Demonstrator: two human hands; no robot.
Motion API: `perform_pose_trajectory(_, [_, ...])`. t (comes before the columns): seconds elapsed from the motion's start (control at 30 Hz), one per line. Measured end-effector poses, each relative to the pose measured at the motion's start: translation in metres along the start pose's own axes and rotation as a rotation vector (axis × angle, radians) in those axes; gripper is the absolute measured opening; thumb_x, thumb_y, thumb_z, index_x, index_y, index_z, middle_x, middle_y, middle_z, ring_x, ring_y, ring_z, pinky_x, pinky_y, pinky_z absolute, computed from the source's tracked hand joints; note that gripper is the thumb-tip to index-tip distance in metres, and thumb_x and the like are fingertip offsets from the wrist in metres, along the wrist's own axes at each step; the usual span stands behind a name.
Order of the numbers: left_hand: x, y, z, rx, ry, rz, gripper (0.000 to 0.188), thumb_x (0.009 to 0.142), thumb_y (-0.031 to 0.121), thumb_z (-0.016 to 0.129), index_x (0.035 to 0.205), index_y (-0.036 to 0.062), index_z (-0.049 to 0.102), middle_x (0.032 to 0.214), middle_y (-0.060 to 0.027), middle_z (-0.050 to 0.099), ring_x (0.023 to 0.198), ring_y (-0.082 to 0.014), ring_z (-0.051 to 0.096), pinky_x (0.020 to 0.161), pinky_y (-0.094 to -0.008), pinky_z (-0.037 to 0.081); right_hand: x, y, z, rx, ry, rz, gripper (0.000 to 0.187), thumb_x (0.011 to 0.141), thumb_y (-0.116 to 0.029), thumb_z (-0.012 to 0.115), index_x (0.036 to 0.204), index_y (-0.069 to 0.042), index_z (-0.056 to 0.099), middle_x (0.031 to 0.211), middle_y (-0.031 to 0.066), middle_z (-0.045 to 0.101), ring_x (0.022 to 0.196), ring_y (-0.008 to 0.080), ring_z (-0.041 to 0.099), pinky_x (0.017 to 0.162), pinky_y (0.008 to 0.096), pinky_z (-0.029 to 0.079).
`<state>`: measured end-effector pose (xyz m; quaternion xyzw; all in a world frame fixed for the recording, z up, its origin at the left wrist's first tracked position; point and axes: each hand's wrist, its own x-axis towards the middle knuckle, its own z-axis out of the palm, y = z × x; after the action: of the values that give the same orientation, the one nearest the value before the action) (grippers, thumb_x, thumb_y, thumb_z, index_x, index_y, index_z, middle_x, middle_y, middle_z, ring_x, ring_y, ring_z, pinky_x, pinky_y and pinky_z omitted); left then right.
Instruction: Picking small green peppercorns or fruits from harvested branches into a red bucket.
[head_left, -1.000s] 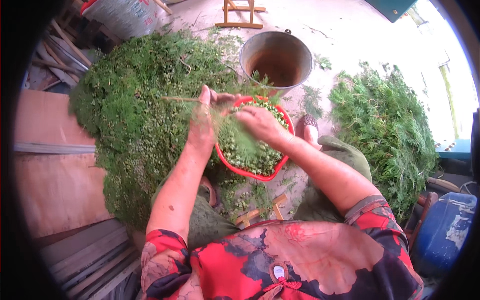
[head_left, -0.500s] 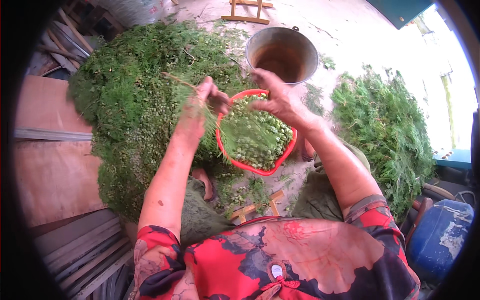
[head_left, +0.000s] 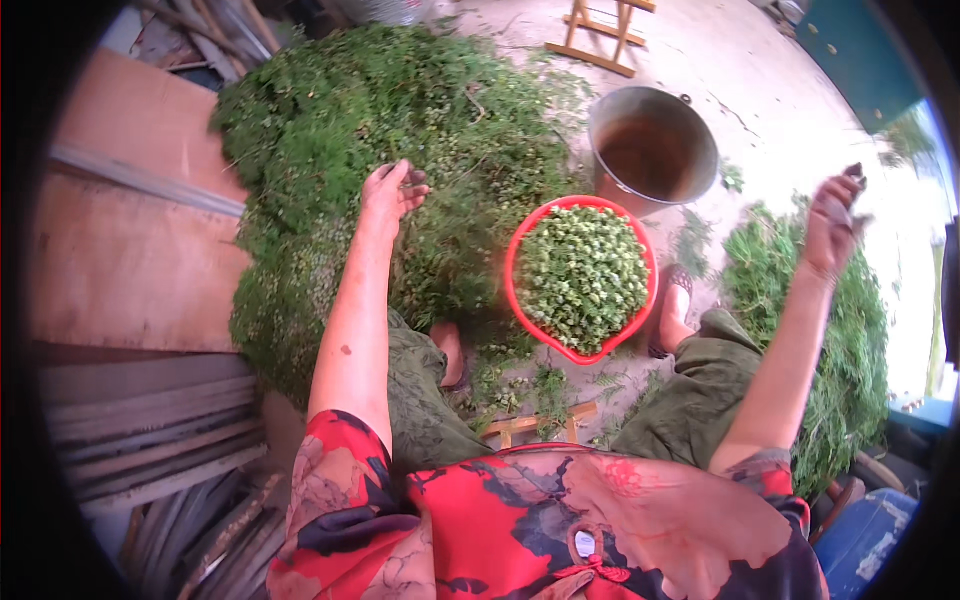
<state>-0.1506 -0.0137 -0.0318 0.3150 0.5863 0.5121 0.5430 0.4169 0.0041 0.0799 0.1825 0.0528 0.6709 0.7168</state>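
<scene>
My left hand (head_left: pixel 393 191) hangs over the large green pile of leafy cuttings (head_left: pixel 330 130), its fingers loosely bent and apart, with nothing visible in them. Far out to the right, my right hand (head_left: pixel 836 218) is raised above a second heap of green sprigs (head_left: pixel 840 350). Its fingers are spread and slightly blurred, and I see nothing held. A blurred tuft of greenery (head_left: pixel 907 138) shows beyond that hand. Between my feet stands a red plastic basin (head_left: pixel 514 300), heaped with small pale-green knobbly cones or seed pods (head_left: pixel 580 275). Neither hand touches it.
A metal bucket (head_left: pixel 612 118), rusty inside, stands just behind the basin. Farther back is a wooden stool frame (head_left: pixel 600 55). Boards (head_left: pixel 140 260) and stacked slats (head_left: pixel 160 440) lie at left. A blue plastic container (head_left: pixel 865 540) sits at lower right.
My right hand has swung from above the basin far to the right; the sprig my left hand held is no longer in it. The whole view has shifted, with the basin now farther right.
</scene>
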Motion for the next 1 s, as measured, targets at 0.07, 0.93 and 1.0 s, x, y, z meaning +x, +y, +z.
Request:
perform_pose_trajectory(0.07, [0.016, -0.03, -0.021, -0.054, 0.089, 0.001, 0.026, 0.086, 0.022, 0.053, 0.1, 0.0001, 0.05, 0.083, -0.0096, 0.061, 0.062, -0.0186, 0.062, 0.05, -0.0284, 0.05, -0.011, 0.019, 0.002, -0.288, 0.091, -0.043, 0.045, 0.085, -0.026, 0.052, 0.119, 0.001, 0.042, 0.107, 0.016, 0.054, 0.086, 0.0208, 0.053, 0.074, 0.0315, 0.048])
perform_pose_trajectory(0.93, [0.036, -0.132, -0.051, 0.411, 0.244, -0.3, 0.018, 0.082, 0.019, 0.058, 0.09, 0.0025, 0.06, 0.062, -0.0038, 0.057, 0.036, -0.0102, 0.046, 0.03, -0.0242, 0.033, -0.015, 0.111, -0.089, -0.873, 0.38, 0.531, 0.021, 0.091, -0.023, 0.046, 0.098, -0.003, 0.051, 0.075, 0.0022, 0.046, 0.059, 0.0096, 0.038, 0.053, 0.023, 0.033])
perform_pose_trajectory(1.0, [0.032, -0.103, -0.056, 0.323, 0.215, -0.273, 0.017, 0.082, 0.019, 0.058, 0.09, 0.0034, 0.06, 0.063, -0.0028, 0.057, 0.036, -0.0098, 0.045, 0.031, -0.023, 0.033, -0.019, 0.113, -0.092, -0.936, 0.377, 0.537, 0.022, 0.089, -0.025, 0.05, 0.096, -0.005, 0.054, 0.074, 0.0013, 0.052, 0.056, 0.0088, 0.041, 0.051, 0.0224, 0.035])
